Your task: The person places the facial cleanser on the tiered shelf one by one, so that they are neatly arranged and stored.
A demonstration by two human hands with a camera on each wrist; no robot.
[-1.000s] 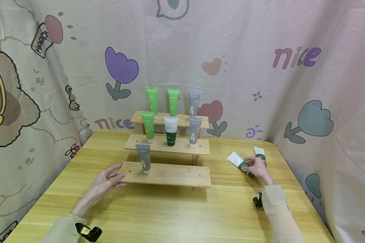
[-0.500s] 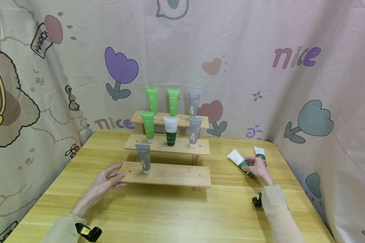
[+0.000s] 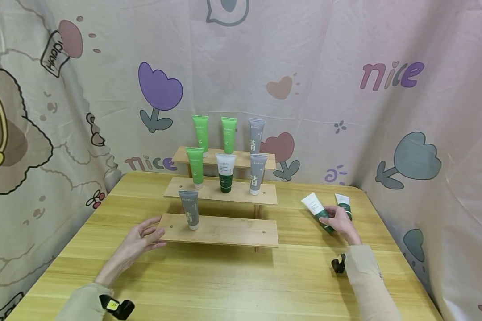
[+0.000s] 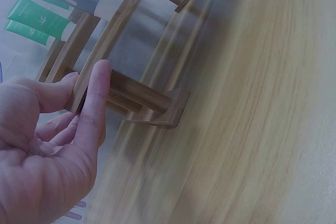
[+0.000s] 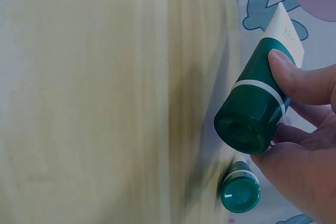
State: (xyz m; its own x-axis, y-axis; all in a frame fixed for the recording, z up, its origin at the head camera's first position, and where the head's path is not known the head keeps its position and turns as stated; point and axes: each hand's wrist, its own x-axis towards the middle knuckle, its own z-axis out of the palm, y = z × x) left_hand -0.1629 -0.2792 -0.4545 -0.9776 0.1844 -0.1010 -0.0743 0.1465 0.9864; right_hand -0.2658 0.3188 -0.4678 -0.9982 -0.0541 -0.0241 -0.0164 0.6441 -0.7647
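Note:
My left hand (image 3: 138, 238) grips the left end of the lowest shelf of a three-step wooden display stand (image 3: 229, 231). In the left wrist view, thumb and fingers lie on opposite sides of the board. To the right, my right hand (image 3: 342, 224) pinches a white and dark green squeeze tube (image 3: 315, 206). The right wrist view shows this tube (image 5: 257, 67) tilted, its green cap toward the camera, with the thumb across its side. A similar tube (image 3: 343, 203) lies on the table just beyond that hand. One dark grey tube (image 3: 190, 209) stands on the lowest shelf, at its left.
On the middle shelf stand a green tube (image 3: 195, 167), a white-and-green tube (image 3: 226, 171) and a grey-blue tube (image 3: 257, 174). The top shelf bears two green tubes and a grey-blue tube (image 3: 256, 133). A printed curtain (image 3: 317, 111) hangs behind the wooden table (image 3: 225, 285).
The tube in my right hand has turned more upright, its white end rising a little. The left hand and the stand have stayed put.

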